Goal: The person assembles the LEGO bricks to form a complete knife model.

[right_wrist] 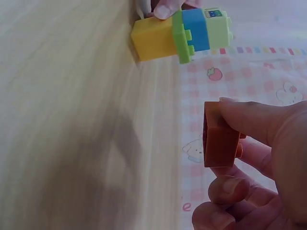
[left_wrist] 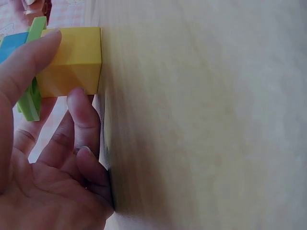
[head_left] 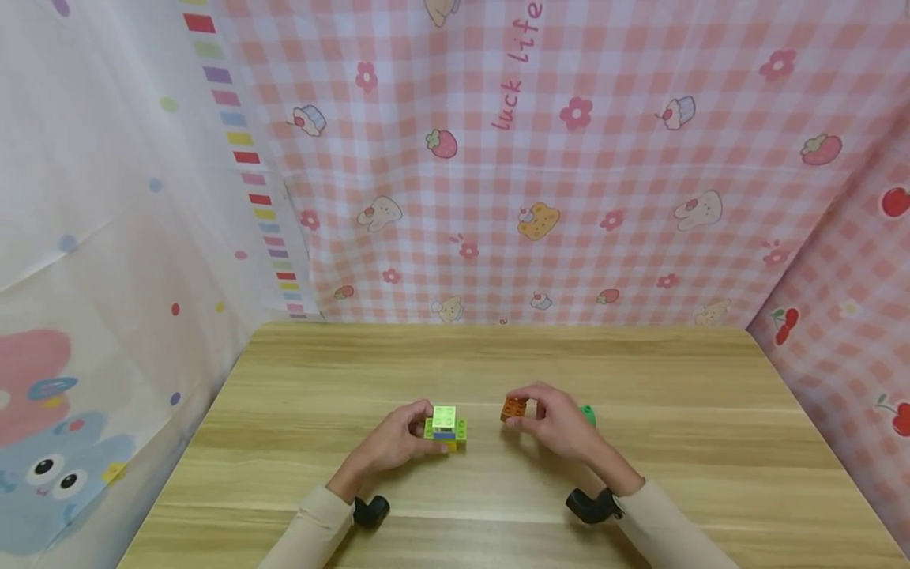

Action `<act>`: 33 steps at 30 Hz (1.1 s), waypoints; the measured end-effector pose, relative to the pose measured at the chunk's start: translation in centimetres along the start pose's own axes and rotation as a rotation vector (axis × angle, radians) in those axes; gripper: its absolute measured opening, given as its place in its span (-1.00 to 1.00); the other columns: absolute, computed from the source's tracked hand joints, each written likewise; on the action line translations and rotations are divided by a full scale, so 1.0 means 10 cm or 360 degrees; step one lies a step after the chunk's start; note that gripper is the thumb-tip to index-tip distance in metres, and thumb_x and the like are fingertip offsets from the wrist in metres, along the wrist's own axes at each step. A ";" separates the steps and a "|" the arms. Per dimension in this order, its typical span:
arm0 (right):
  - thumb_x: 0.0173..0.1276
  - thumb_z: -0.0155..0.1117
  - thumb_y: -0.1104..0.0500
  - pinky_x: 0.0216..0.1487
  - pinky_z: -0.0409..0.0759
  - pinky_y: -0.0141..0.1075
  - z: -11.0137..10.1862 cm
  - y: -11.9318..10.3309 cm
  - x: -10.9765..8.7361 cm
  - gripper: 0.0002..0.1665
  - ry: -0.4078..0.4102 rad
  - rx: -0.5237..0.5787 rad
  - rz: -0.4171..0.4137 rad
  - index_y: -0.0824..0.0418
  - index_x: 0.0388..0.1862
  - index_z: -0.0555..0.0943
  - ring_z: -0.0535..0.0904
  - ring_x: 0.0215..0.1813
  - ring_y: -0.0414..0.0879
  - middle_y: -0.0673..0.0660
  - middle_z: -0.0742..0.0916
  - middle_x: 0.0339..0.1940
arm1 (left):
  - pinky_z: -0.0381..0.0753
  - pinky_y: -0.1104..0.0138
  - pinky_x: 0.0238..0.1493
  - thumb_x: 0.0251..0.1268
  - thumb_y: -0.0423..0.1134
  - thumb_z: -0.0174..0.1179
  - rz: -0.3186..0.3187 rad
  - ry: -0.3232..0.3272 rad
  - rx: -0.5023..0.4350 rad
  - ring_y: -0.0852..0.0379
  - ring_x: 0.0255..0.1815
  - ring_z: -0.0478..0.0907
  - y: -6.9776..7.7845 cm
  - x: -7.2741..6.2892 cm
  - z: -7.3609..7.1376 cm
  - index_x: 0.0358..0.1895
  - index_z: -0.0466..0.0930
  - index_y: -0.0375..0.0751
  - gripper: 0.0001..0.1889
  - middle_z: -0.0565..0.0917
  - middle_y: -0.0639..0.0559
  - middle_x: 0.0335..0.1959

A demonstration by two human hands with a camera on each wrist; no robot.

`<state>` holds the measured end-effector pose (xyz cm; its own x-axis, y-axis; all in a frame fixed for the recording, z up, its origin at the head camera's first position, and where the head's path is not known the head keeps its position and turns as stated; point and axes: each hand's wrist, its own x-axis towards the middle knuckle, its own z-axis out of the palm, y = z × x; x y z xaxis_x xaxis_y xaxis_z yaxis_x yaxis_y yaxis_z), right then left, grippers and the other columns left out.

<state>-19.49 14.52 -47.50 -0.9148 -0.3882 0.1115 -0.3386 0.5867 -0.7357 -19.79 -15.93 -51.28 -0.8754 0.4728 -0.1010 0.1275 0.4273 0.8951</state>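
Observation:
My left hand (head_left: 389, 444) grips an upright stack of toy building bricks near the middle of the table. At its base is a yellow brick (left_wrist: 74, 60), with my thumb on one side and fingertips on the other. Above that come a thin green plate (right_wrist: 182, 37), a blue brick (right_wrist: 195, 29) and a pale green brick (head_left: 444, 416) with a small printed patch on its side. To the right, my right hand (head_left: 558, 425) pinches an orange-brown brick (right_wrist: 222, 143) between thumb and fingers. This brick is held above the table, studs upward, apart from the stack.
A green brick (head_left: 587, 413) lies just beyond my right hand, mostly hidden by it. The wooden table (head_left: 320, 363) meets a pink checked cloth (head_left: 498, 261) at the back, with more cloth hanging at both sides. Black wrist cameras (head_left: 593, 506) sit below both hands.

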 end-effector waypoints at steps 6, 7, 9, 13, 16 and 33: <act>0.26 0.46 0.16 -0.47 0.37 -0.38 0.01 -0.09 0.07 -0.56 0.0037 -0.0006 -0.0046 0.17 0.13 0.65 0.40 -0.46 -0.19 0.00 0.69 -0.11 | 0.40 0.42 -0.37 0.11 -0.17 0.48 0.0021 -0.0001 0.0009 0.16 -0.36 0.43 0.01 0.00 0.00 -0.18 0.50 -0.08 -0.68 0.61 0.04 -0.28; 0.26 0.46 0.16 -0.48 0.37 -0.38 0.01 -0.11 0.08 -0.55 0.0039 0.0001 -0.0056 0.18 0.13 0.65 0.40 -0.46 -0.19 0.00 0.69 -0.11 | 0.40 0.42 -0.37 0.11 -0.17 0.48 0.0019 -0.0002 0.0016 0.16 -0.37 0.42 0.01 0.00 0.00 -0.18 0.50 -0.08 -0.68 0.60 0.04 -0.28; 0.25 0.47 0.17 -0.47 0.38 -0.38 0.03 -0.14 0.09 -0.55 0.0039 0.0016 -0.0068 0.17 0.13 0.65 0.40 -0.45 -0.20 0.00 0.69 -0.11 | 0.39 0.42 -0.38 0.11 -0.16 0.48 0.0009 -0.0001 0.0030 0.17 -0.37 0.41 0.01 0.00 0.00 -0.19 0.50 -0.05 -0.68 0.60 0.06 -0.29; 0.25 0.47 0.17 -0.46 0.40 -0.38 0.08 -0.21 0.13 -0.55 0.0044 0.0036 -0.0094 0.17 0.13 0.65 0.41 -0.44 -0.20 0.01 0.68 -0.09 | 0.39 0.41 -0.36 0.10 -0.15 0.48 -0.0009 -0.0002 0.0038 0.17 -0.36 0.41 0.01 -0.01 0.00 -0.19 0.50 -0.02 -0.68 0.59 0.07 -0.28; 0.25 0.47 0.17 -0.45 0.40 -0.38 0.11 -0.27 0.16 -0.56 0.0055 0.0030 -0.0108 0.15 0.13 0.65 0.41 -0.43 -0.20 0.00 0.68 -0.08 | 0.40 0.39 -0.35 0.10 -0.16 0.48 -0.0015 -0.0001 0.0025 0.15 -0.35 0.41 0.01 -0.01 0.00 -0.19 0.50 -0.02 -0.68 0.59 0.06 -0.28; 0.22 0.50 0.16 -0.46 0.37 -0.41 0.29 -0.57 0.30 -0.56 0.0034 0.0121 -0.0251 0.13 0.10 0.66 0.38 -0.46 -0.24 0.00 0.68 -0.10 | 0.47 0.36 -0.29 0.12 -0.17 0.48 -0.0003 -0.0016 -0.0020 0.15 -0.30 0.49 0.01 0.00 0.00 -0.16 0.51 -0.03 -0.68 0.64 0.07 -0.21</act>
<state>-19.69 7.97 -44.88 -0.8565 -0.4554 0.2432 -0.4613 0.4638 -0.7564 -19.78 -15.89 -51.21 -0.8710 0.4796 -0.1066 0.1202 0.4183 0.9003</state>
